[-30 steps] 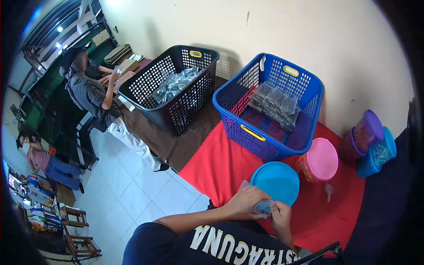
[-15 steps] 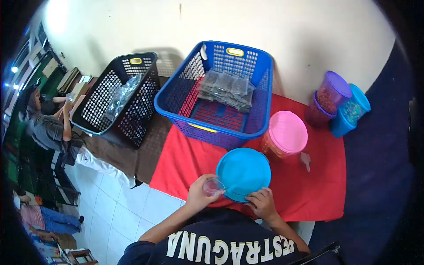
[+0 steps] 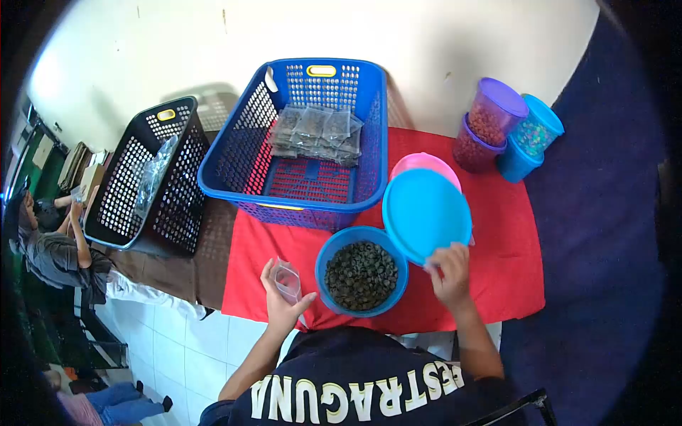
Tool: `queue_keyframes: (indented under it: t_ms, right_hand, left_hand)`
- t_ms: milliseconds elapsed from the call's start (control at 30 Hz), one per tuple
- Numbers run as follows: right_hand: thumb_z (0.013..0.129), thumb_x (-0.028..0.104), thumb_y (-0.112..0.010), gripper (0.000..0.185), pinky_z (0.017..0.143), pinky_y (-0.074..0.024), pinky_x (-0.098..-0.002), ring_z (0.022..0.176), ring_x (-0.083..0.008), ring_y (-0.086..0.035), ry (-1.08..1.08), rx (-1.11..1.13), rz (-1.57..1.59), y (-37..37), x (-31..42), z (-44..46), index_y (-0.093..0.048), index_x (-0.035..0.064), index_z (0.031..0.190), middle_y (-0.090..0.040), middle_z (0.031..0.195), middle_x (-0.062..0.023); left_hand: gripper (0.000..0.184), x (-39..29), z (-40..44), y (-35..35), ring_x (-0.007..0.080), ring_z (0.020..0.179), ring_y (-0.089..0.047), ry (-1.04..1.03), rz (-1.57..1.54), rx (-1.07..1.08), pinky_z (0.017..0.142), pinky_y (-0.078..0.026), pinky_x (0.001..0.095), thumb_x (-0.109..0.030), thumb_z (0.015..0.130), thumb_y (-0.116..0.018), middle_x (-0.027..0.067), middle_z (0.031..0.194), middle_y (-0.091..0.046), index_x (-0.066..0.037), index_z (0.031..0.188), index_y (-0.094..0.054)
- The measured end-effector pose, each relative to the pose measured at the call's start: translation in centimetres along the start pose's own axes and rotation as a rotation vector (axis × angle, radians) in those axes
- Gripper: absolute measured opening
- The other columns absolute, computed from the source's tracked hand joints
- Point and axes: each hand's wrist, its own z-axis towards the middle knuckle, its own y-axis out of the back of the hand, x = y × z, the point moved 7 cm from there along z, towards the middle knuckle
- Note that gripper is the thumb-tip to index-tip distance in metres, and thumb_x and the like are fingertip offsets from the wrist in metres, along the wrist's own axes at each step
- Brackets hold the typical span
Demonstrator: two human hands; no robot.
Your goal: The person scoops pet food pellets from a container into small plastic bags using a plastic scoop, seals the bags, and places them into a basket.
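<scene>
My left hand [image 3: 283, 302] holds a small clear plastic bag [image 3: 287, 281] upright between thumb and fingers, just left of a blue round tub [image 3: 322, 252]. Dark, small pieces [image 3: 361, 276] fill the uncovered tub. My right hand [image 3: 450, 273] pinches the lower edge of the round blue lid [image 3: 426, 215], tilted to the right of the tub. Behind the lid, a pink-lidded container [image 3: 425, 160] is mostly hidden.
A blue basket [image 3: 291, 199] with flat filled packets [image 3: 316, 131] stands behind the tub. Left of it is a black basket [image 3: 170, 206] with clear packets. Stacked containers [image 3: 494, 117] stand at back right. A person [image 3: 60, 252] is at far left.
The blue lid has come off the tub and moved up and right with my right hand, uncovering the dark pieces. My left hand still has the bag. The view has swung rightward.
</scene>
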Motion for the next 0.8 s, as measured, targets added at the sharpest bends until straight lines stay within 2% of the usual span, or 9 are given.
queue_keyframes:
  t_ms: [233, 367, 433, 500, 567, 600, 700, 767, 800]
  right_hand:
    - [0.070, 0.011, -0.074, 0.020, 0.086, -0.0380, -0.0427, 0.090, -0.0236, -0.056, 0.033, -0.004, -0.211, -6.8, -10.9, 2.6, -0.060, 0.0103, 0.085, -0.061, 0.090, -0.0035]
    - [0.071, 0.015, -0.074, 0.023, 0.087, -0.0382, -0.0421, 0.095, -0.0234, -0.055, 0.005, 0.063, -0.234, -7.8, -12.4, 2.1, -0.060, 0.0101, 0.090, -0.061, 0.095, -0.0036]
    - [0.072, 0.020, -0.074, 0.027, 0.088, -0.0381, -0.0432, 0.097, -0.0269, -0.055, -0.117, -0.063, -0.276, -5.2, -12.1, 2.1, -0.061, 0.0101, 0.094, -0.060, 0.100, -0.0060]
    - [0.073, 0.030, -0.073, 0.040, 0.089, -0.0395, -0.0463, 0.100, -0.0322, -0.054, -0.431, -0.328, -0.436, -2.3, -16.6, -1.1, -0.059, 0.0095, 0.104, -0.060, 0.104, -0.0102]
    - [0.078, 0.041, -0.070, 0.052, 0.086, -0.0423, -0.0513, 0.104, -0.0334, -0.053, -0.844, -0.370, -0.792, -0.2, -21.0, -6.6, -0.054, 0.0078, 0.114, -0.060, 0.107, -0.0130]
    - [0.078, 0.041, -0.070, 0.052, 0.086, -0.0423, -0.0513, 0.104, -0.0334, -0.053, -0.842, -0.353, -0.787, -0.2, -22.1, -8.1, -0.054, 0.0078, 0.114, -0.060, 0.107, -0.0130]
    - [0.080, 0.050, -0.067, 0.063, 0.074, -0.0486, -0.0545, 0.101, -0.0335, -0.055, -1.231, -0.145, -0.836, -0.2, -26.5, -13.8, -0.049, 0.0050, 0.121, -0.060, 0.104, -0.0145]
    - [0.082, 0.052, -0.064, 0.065, 0.055, -0.0513, -0.0474, 0.080, -0.0291, -0.062, -1.599, -0.039, -0.083, -3.8, -30.3, -17.6, -0.047, 0.0034, 0.121, -0.060, 0.093, -0.0133]
    - [0.082, 0.052, -0.064, 0.065, 0.055, -0.0513, -0.0474, 0.080, -0.0291, -0.062, -1.603, -0.031, -0.086, -4.3, -31.2, -18.3, -0.047, 0.0034, 0.121, -0.060, 0.093, -0.0133]
  left_hand:
    - [0.104, -0.9, -0.7, -2.1, 0.0277, 0.120, -0.045, -0.165, 0.161, 0.151, 0.101, -0.037, 0.0403, -0.019, 0.062, -0.086, 0.0170, 0.128, -0.043, 0.000, 0.141, -0.021]
    - [0.081, 0.0, -0.9, -0.9, 0.0239, 0.102, -0.057, -0.039, 0.249, 0.019, 0.089, -0.047, 0.0350, -0.019, 0.065, -0.085, 0.0161, 0.113, -0.055, 0.000, 0.131, -0.041]
    - [0.068, 2.5, -1.2, -0.2, 0.0193, 0.100, -0.057, 0.190, 0.102, 0.006, 0.088, -0.047, 0.0337, -0.014, 0.070, -0.082, 0.0109, 0.108, -0.058, -0.001, 0.125, -0.046]
    - [0.058, 0.4, -1.2, -0.1, 0.0174, 0.094, -0.058, 0.160, 0.078, -0.055, 0.085, -0.048, 0.0316, -0.010, 0.071, -0.080, 0.0096, 0.101, -0.061, -0.002, 0.120, -0.050]
    - [0.055, 1.0, -1.5, 0.5, 0.0172, 0.093, -0.059, 0.143, 0.117, -0.075, 0.084, -0.048, 0.0313, -0.009, 0.072, -0.079, 0.0085, 0.099, -0.061, -0.002, 0.119, -0.050]
    - [0.055, 1.5, -1.6, 0.7, 0.0176, 0.093, -0.060, 0.115, 0.142, -0.079, 0.084, -0.049, 0.0313, -0.010, 0.073, -0.079, 0.0089, 0.098, -0.062, -0.002, 0.120, -0.050]
    - [0.049, 1.0, -1.3, -0.2, 0.0158, 0.090, -0.062, 0.126, 0.109, -0.014, 0.081, -0.050, 0.0297, -0.011, 0.077, -0.077, 0.0088, 0.096, -0.065, -0.001, 0.117, -0.051]
    - [0.049, 1.6, -0.7, -0.6, 0.0157, 0.091, -0.062, 0.141, 0.223, 0.035, 0.082, -0.050, 0.0298, -0.013, 0.078, -0.076, 0.0092, 0.098, -0.065, -0.001, 0.118, -0.051]
    - [0.049, 3.4, -0.5, -0.8, 0.0152, 0.091, -0.062, 0.195, 0.146, 0.049, 0.081, -0.049, 0.0297, -0.013, 0.079, -0.075, 0.0093, 0.098, -0.065, -0.001, 0.119, -0.050]
